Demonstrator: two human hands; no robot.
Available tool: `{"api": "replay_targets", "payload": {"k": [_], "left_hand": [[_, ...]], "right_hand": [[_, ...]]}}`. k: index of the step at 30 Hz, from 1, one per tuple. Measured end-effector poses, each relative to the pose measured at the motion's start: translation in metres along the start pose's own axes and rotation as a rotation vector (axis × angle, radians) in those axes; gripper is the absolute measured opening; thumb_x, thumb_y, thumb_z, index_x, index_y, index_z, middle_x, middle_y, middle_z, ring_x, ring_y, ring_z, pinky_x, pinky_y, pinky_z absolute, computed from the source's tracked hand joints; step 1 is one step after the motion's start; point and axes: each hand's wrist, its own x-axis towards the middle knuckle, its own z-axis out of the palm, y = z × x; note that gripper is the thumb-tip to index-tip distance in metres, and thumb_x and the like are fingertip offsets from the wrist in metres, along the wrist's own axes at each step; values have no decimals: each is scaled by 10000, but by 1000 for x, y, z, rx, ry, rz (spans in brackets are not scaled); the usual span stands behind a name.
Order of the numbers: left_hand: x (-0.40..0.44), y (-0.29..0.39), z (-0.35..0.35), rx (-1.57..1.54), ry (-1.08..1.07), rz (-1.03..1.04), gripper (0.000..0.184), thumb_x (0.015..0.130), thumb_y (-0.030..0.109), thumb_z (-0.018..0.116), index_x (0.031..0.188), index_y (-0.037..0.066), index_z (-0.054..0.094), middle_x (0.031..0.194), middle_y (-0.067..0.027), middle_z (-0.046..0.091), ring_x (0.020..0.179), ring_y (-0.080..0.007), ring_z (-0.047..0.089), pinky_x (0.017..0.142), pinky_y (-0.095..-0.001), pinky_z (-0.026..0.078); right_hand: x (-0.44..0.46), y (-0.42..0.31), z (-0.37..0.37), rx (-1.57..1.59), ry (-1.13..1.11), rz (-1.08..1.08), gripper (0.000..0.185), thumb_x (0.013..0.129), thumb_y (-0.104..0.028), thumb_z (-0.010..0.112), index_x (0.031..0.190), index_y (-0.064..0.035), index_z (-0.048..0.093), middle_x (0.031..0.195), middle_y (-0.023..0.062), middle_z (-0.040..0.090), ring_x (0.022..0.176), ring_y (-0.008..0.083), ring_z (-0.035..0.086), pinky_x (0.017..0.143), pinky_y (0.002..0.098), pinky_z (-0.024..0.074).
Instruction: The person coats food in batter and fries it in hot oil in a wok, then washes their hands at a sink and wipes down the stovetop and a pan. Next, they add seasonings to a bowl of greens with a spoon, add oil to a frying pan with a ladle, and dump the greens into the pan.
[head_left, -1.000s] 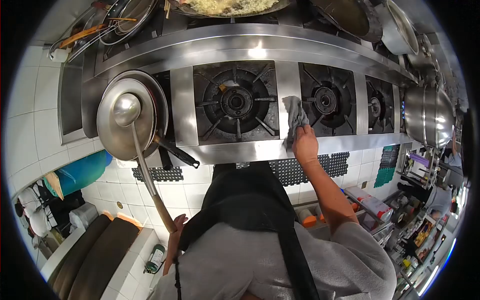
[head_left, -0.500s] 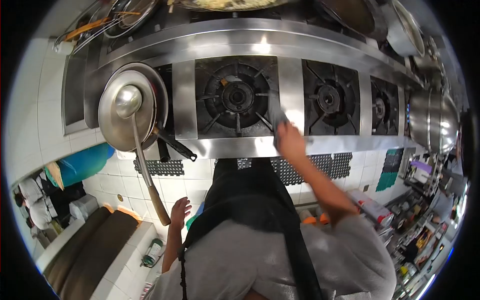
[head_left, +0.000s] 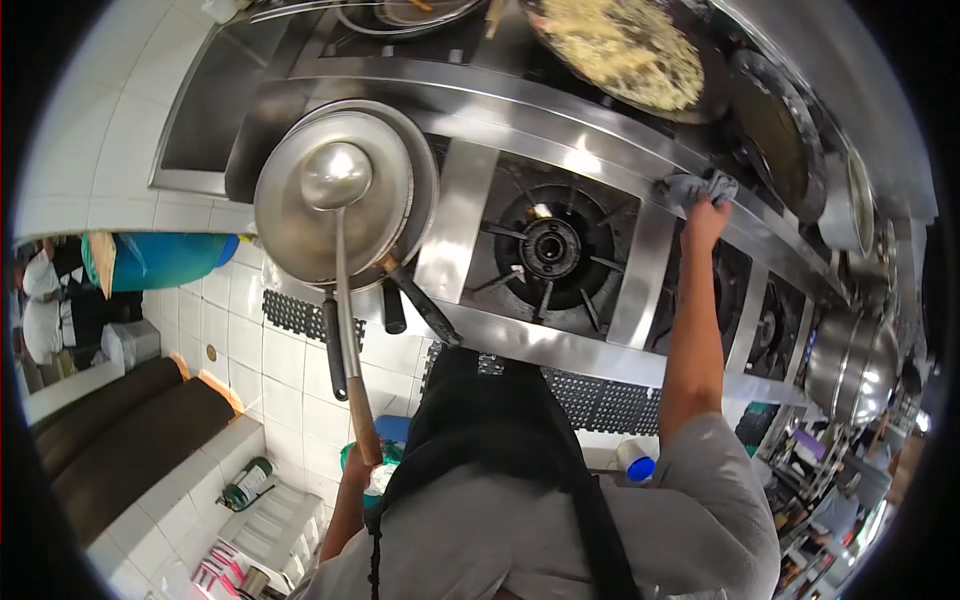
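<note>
My right hand [head_left: 706,218] is closed on a crumpled grey cloth [head_left: 686,190], pressed to the raised steel ledge [head_left: 620,133] behind the burners. My left hand [head_left: 357,468] is low on the left, at the wooden handle end of a long ladle [head_left: 338,178]; its fingers are mostly hidden, so a grip cannot be made out. The ladle's bowl rests on an upturned metal pan or lid [head_left: 285,215], stacked over another pan at the stove's left end. A burner [head_left: 550,250] with black grates lies between the stacked pans and my right arm.
Behind the ledge, a wide pan holds yellowish food [head_left: 635,50], and a dark wok [head_left: 775,130] sits to its right. A metal pot [head_left: 852,365] stands at the right end. Black pan handles [head_left: 425,308] stick out over the front edge. Black mats [head_left: 600,400] lie below.
The view has turned and shifted left. My right hand has moved with the cloth from the steel strip between burners up to the back ledge. My left hand, apart from the ladle earlier, now meets its handle end.
</note>
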Motion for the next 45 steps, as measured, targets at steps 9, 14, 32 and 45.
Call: {"api": "replay_targets", "payload": {"k": [9,14,32,45], "left_hand": [[-62,73,9,80,38,-221,510,985,470,565,1290,65,615,1026,-11,685,867,-130,632,703,-324,489],[-18,99,8,358,-31,128,588,1007,463,534,1328,-27,579,1186,-108,667,1053,-188,628,889,-339,498],[4,247,79,-1167,-680,13,791,956,678,473,1481,88,444,1431,-209,535,1281,-403,542,988,-487,515],[72,295,7,-609,-96,222,436,1035,480,495,1265,122,590,1113,-41,660,885,-197,627,831,-375,512]], "right_hand": [[-160,-87,174,-143,-326,-506,344,812,-82,625,1139,28,617,1213,278,572,1122,469,547,1037,525,409],[-206,-152,193,-636,-750,-749,364,810,-195,641,1166,-177,716,1241,83,622,1212,317,528,997,494,439],[-342,-11,-111,-250,-1101,-786,375,612,-51,667,984,-73,630,1032,182,560,1036,401,527,896,535,422],[-200,70,-177,-661,-843,-294,372,762,-101,671,1132,-62,674,1037,211,632,947,415,631,865,494,512]]}}
